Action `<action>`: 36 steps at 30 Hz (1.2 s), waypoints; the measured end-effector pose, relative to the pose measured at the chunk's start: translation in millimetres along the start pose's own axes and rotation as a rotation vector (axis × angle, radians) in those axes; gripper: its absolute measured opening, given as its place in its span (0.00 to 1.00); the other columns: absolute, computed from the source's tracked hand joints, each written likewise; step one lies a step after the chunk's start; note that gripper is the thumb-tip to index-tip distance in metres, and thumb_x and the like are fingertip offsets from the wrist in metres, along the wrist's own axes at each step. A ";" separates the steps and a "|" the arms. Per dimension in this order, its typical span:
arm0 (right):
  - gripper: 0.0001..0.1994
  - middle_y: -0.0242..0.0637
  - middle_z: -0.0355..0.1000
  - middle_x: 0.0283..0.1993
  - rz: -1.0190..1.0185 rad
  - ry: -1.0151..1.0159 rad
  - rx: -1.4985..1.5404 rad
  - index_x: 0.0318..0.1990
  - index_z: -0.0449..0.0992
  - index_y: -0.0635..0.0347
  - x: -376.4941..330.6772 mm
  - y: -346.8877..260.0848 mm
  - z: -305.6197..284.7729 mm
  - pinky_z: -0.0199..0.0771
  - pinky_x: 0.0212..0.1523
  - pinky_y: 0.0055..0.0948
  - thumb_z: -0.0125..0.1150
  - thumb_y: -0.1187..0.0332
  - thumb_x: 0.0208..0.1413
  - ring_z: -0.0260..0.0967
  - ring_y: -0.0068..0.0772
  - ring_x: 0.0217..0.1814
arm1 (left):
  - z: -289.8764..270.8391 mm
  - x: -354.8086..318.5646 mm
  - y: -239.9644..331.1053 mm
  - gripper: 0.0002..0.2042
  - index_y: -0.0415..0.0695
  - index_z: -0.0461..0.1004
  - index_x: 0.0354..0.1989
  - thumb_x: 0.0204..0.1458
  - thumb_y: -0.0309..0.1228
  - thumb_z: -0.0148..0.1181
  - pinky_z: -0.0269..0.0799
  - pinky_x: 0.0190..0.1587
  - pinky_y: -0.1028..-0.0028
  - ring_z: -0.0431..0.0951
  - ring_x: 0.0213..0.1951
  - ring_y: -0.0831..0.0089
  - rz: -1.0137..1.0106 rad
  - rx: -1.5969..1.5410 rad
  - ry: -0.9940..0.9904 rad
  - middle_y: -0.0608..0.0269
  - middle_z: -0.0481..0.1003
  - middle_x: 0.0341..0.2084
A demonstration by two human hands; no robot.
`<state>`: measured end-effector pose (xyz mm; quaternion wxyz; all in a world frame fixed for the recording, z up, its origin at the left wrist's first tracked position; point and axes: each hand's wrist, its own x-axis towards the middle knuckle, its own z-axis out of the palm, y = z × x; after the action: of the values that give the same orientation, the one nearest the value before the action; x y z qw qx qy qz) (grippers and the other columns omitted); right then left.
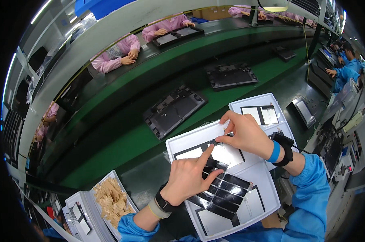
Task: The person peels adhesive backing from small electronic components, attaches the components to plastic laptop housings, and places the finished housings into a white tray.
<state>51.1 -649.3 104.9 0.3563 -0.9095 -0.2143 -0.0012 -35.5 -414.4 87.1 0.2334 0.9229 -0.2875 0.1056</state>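
My left hand (188, 175) grips a sheet of glossy black rectangular stickers (226, 191) under its thumb. Its index finger stretches out to the top edge of a flat white panel with a black border (226, 155), lying in a white plastic tray (178, 141). Beside that fingertip, my right hand (249, 135) has its thumb and fingers curled in close over the same edge. Whatever is between them is too small to make out. The sticker sheet partly covers another white panel (253, 205) in the tray's near section.
Another bordered panel (269, 115) lies in the tray's far right part. Left of me, a white tray holds tan paper pieces (111, 197). On the green belt sit dark device housings (176, 111) (233, 76). People in pink sleeves (118, 54) work across; a person in blue (348, 70) is at right.
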 end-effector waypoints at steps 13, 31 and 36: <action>0.17 0.47 0.61 0.79 -0.464 -0.024 -0.467 0.61 0.83 0.51 -57.5 6.4 -29.4 0.50 0.77 0.59 0.61 0.58 0.70 0.40 0.60 0.87 | -3.4 -6.2 0.3 0.28 0.45 0.79 0.62 0.54 0.43 0.74 0.76 0.28 0.72 0.84 0.23 0.67 -0.020 -0.086 0.080 0.60 0.81 0.21; 0.15 0.37 0.83 0.42 -0.017 0.110 0.723 0.54 0.79 0.67 -125.6 -70.2 -21.1 0.81 0.51 0.23 0.71 0.79 0.60 0.82 0.24 0.46 | -31.8 -52.2 67.4 0.22 0.42 0.78 0.60 0.56 0.27 0.74 0.55 0.23 0.80 0.62 0.19 0.88 -0.226 -0.540 0.171 0.67 0.76 0.18; 0.18 0.35 0.82 0.38 0.149 -0.109 0.569 0.57 0.77 0.68 -141.1 -41.3 -57.3 0.79 0.44 0.19 0.70 0.80 0.59 0.81 0.20 0.41 | -43.4 -76.4 88.3 0.22 0.43 0.77 0.60 0.58 0.30 0.75 0.57 0.22 0.79 0.63 0.17 0.87 -0.231 -0.608 -0.192 0.67 0.74 0.14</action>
<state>-84.5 -714.3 152.6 0.5841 -0.7849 -0.1573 0.1340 -151.3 -420.4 132.3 0.4803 0.8433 -0.2199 -0.0994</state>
